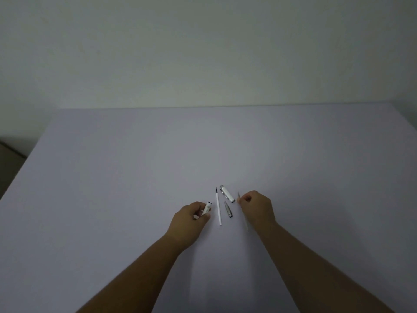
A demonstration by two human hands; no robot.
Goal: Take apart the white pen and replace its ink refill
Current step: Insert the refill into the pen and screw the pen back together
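My left hand (191, 216), lower centre of frame, is curled nearly closed around the white pen barrel (207, 208); the barrel's dark-rimmed open end sticks up and right out of my fingers. There's a small greenish mark printed on the barrel, too small and blurred to read. My right hand (256, 207), just right of centre, is pinched mostly closed on a thin, pale refill (239, 196), thumb and fingertips together. Its tip pokes up past my fingers and the rest runs down behind my palm, blurred. Between my hands, flat on the pale lavender desk (112, 177): another white refill (218, 206) with a dark tip pointing to the top of frame, just right of the barrel; the silver tapered nose cone (228, 209) beside it; and the white cap (227, 193) with metal clip, above the cone, close to my right fingertips. No readable text anywhere.
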